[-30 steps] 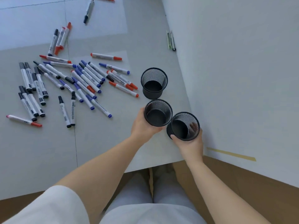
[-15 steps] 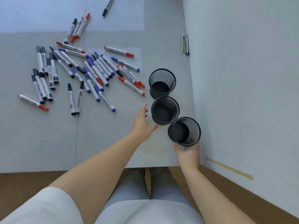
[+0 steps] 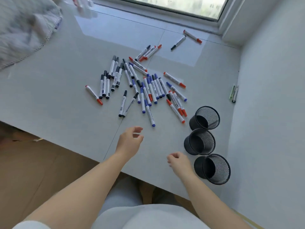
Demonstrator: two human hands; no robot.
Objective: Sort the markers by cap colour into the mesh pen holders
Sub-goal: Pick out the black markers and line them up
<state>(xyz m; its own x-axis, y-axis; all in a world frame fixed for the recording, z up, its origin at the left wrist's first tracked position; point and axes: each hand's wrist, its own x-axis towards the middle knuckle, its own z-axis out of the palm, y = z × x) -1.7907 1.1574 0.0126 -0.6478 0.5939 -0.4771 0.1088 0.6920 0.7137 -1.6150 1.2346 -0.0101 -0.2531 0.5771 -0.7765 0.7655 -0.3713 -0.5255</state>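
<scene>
Both grips empty, fingers loose; left hand point(image 3: 129, 142) near markers point(image 3: 145, 90), right hand point(image 3: 179, 162) beside holders point(image 3: 200, 142)

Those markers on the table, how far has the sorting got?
Barely begun. Done: three mesh pen holders stand in a row at the right, all looking empty. In hand: nothing; the left hand hovers near the pile, the right hand beside the holders. Left: every red-, blue- and black-capped marker lies on the table.
</scene>
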